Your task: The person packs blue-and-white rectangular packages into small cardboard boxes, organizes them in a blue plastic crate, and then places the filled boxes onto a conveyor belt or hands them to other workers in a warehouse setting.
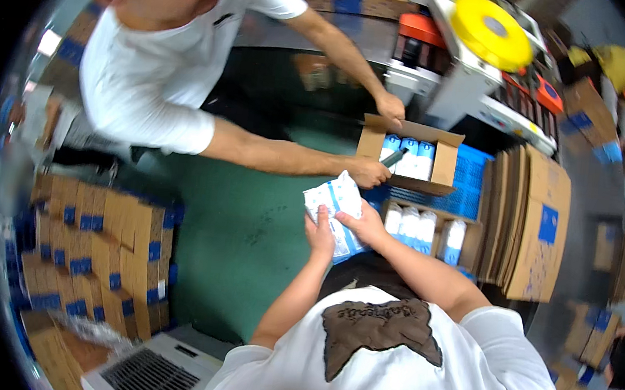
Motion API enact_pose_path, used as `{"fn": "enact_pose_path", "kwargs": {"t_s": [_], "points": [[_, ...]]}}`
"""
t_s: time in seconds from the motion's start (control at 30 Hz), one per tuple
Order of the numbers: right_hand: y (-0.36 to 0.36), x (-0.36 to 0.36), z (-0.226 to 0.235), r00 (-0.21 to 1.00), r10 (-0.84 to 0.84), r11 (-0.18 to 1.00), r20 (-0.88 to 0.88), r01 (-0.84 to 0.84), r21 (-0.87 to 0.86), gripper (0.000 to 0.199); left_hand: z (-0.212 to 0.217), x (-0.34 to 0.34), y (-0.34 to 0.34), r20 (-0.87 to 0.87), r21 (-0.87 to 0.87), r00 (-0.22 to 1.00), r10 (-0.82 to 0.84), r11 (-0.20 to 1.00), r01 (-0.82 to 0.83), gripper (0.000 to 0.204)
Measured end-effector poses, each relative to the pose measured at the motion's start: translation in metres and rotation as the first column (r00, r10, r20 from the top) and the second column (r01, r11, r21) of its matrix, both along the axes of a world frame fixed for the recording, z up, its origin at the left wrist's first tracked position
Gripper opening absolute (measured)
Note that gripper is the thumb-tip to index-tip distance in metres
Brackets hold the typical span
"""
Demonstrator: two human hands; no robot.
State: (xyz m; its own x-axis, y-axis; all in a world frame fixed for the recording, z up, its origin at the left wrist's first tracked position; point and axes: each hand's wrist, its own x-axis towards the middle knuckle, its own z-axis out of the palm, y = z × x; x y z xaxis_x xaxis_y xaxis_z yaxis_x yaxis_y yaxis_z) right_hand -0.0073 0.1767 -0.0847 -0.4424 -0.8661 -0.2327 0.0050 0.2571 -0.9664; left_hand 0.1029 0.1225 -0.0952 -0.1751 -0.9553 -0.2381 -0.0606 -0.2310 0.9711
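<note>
A white and blue soft plastic package [337,196] is in front of my body, tilted between both hands. My left hand [319,234] is closed on its near left side, thumb on top. My right hand [366,225] grips the right side, with its thumb lying across the front. Just right of my hands stands an open carton [469,247] with several white and blue packs [417,230] in it. Beyond it, another open carton [444,174] holds a row of similar packs [408,151]. A co-worker's hand [369,172] holds a dark green tool [396,158] at that carton.
Flattened cartons [540,222] stand upright at the right, beside a blue perforated surface [470,175]. A machine with a yellow tape roll [492,32] is at the far right. Stacked boxes [96,250] line the left, and a grey vented unit [152,374] sits at lower left.
</note>
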Motion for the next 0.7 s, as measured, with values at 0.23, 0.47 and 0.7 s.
{"fn": "enact_pose_path", "kwargs": {"t_s": [0.23, 0.47, 0.7], "points": [[0.141, -0.076, -0.003, 0.975, -0.073, 0.978, -0.209, 0.111, 0.175, 0.072, -0.042, -0.031, 0.048, 0.426, -0.19, 0.613, -0.665, 0.597, 0.779, 0.046], [0.245, -0.127, -0.05, 0.765, -0.336, 0.725, -0.55, 0.583, 0.367, 0.065, -0.075, -0.055, 0.071, 0.695, 0.127, 0.172, -0.698, 0.355, 0.926, 0.043], [0.205, -0.153, -0.129, 0.819, -0.05, 0.41, -0.572, 0.539, 0.735, 0.065, -0.067, -0.087, 0.087, 0.869, 0.118, 0.053, -0.492, 0.31, 0.943, 0.054]]}}
